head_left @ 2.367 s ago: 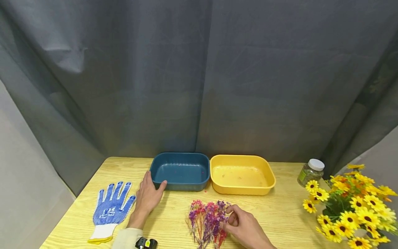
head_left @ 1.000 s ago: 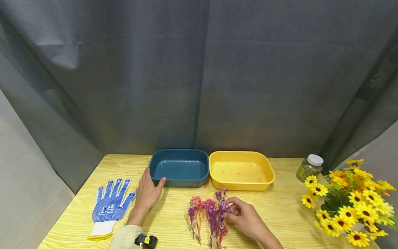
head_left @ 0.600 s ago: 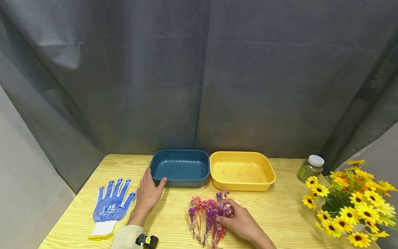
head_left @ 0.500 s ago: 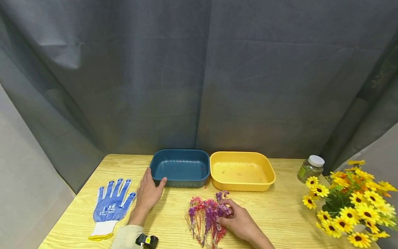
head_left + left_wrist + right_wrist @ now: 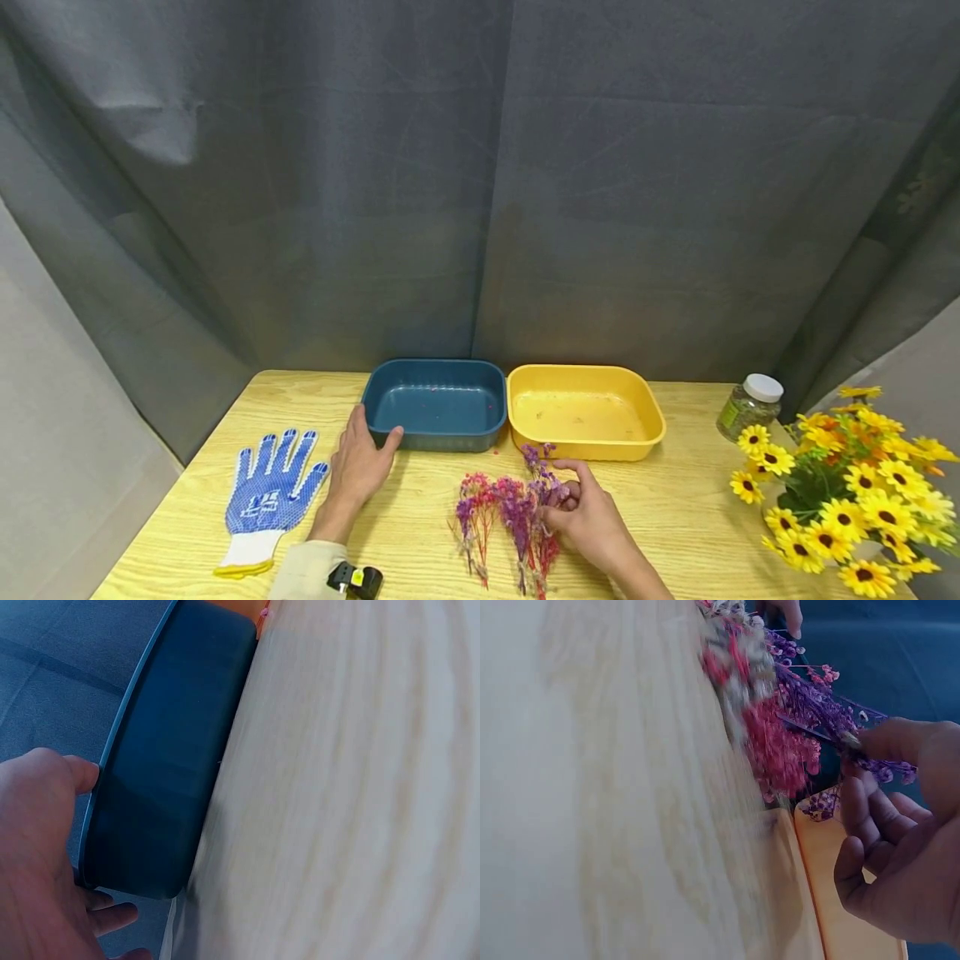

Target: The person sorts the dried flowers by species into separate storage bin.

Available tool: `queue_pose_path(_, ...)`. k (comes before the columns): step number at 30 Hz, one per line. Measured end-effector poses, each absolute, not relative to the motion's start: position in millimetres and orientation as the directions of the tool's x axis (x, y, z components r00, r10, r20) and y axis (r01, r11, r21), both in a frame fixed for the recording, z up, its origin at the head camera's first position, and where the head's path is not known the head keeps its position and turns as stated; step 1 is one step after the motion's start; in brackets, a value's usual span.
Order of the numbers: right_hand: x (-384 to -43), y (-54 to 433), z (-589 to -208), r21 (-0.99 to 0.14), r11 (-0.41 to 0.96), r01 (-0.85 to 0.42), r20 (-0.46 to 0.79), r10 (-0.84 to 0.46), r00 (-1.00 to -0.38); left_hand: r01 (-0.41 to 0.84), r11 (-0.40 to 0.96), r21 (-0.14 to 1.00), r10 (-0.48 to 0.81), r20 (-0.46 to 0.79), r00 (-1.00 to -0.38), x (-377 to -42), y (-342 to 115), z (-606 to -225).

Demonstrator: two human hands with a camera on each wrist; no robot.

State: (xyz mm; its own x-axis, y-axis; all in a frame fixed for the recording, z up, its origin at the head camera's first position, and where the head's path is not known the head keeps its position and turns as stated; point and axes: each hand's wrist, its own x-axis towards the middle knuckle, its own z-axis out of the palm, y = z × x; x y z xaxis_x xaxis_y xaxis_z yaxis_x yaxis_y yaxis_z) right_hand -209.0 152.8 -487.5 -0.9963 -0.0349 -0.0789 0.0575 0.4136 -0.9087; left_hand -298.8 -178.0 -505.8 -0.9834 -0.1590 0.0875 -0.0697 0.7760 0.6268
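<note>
Dried flowers, pink and purple with thin stems, lie in a bunch [image 5: 480, 508] on the table in front of the bins. My right hand [image 5: 596, 521] pinches a purple dried flower sprig [image 5: 817, 712] between thumb and index finger at the bunch's right side; the other fingers curl loosely below. My left hand [image 5: 360, 467] rests at the near left corner of the dark blue bin [image 5: 450, 443], thumb on the front rim and fingers along the left side. In the left wrist view its fingers are extended and relaxed.
A yellow bin [image 5: 585, 450] stands right beside the blue one. A blue and white work glove [image 5: 266, 500] lies at left. At right are a jar with a white lid [image 5: 750, 407] and yellow artificial flowers [image 5: 855, 508]. A grey curtain [image 5: 450, 183] hangs behind.
My right hand has moved slightly up and right with the purple sprig, drawing it apart from the pink flowers. My left hand has stayed at the blue bin's corner.
</note>
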Motion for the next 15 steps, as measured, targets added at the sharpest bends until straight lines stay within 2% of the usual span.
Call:
queue_pose_path(4, -210, 154, -485, -0.950, 0.297, 0.100, -0.101, 0.012, -0.995, -0.069, 0.777, 0.626, -0.156, 0.086, -0.984, -299, -178, -506)
queue_pose_path(7, -209, 156, -482, -0.954, 0.283, 0.102, -0.098, 0.027, -0.995, -0.068, 0.776, 0.627, -0.155, 0.086, -0.984, -299, -178, -506)
queue_pose_path(10, -207, 159, -479, -0.957, 0.275, 0.097, -0.100, 0.003, -0.995, -0.069, 0.776, 0.628, -0.157, 0.086, -0.984, -299, -178, -506)
queue_pose_path(15, -205, 164, -474, -0.982, 0.159, 0.102, -0.120, -0.105, -0.987, -0.069, 0.776, 0.627, -0.157, 0.086, -0.984, -299, -178, -506)
